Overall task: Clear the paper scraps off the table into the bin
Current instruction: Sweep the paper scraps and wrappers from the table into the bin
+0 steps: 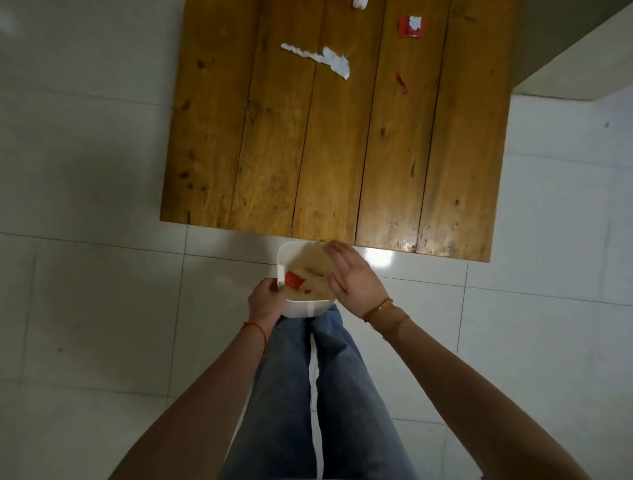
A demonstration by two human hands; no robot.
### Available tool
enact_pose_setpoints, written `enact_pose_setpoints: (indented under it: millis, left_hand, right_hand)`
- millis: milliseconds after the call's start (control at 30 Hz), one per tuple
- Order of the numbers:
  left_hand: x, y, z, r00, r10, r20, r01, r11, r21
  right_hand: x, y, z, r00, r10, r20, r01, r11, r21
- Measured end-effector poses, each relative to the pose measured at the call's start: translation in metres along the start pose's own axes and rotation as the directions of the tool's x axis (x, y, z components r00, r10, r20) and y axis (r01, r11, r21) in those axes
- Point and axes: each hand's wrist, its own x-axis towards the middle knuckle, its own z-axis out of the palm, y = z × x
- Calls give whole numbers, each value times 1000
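A small white bin (305, 307) is held just below the near edge of the wooden table (329, 144). My left hand (266, 300) grips the bin's left wall. Over the bin's right side, my right hand (352, 277) is spread flat with nothing in it. Red scraps (294, 279) lie inside the bin. On the far part of the table lie a long white torn strip (322, 60), a red and white scrap (412, 26), a thin red sliver (401, 82) and a white crumpled piece (359, 3) at the top edge.
White floor tiles (85, 308) surround the table. My legs in blue jeans (325, 394) stand directly under the bin. A pale ledge or counter (575, 58) rises at the upper right beside the table.
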Motion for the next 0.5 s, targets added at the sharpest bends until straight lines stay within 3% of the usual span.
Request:
enact_pose_setpoints:
  millis: [100, 500]
  left_hand:
    - [-22, 2, -12, 1000, 5, -10, -5, 1000, 0]
    - [-120, 47, -67, 974, 225, 20, -226, 974, 15]
  right_hand:
    - [-12, -7, -16, 990, 115, -83, -114, 993, 21]
    - [-86, -68, -83, 902, 312, -297, -282, 949, 140]
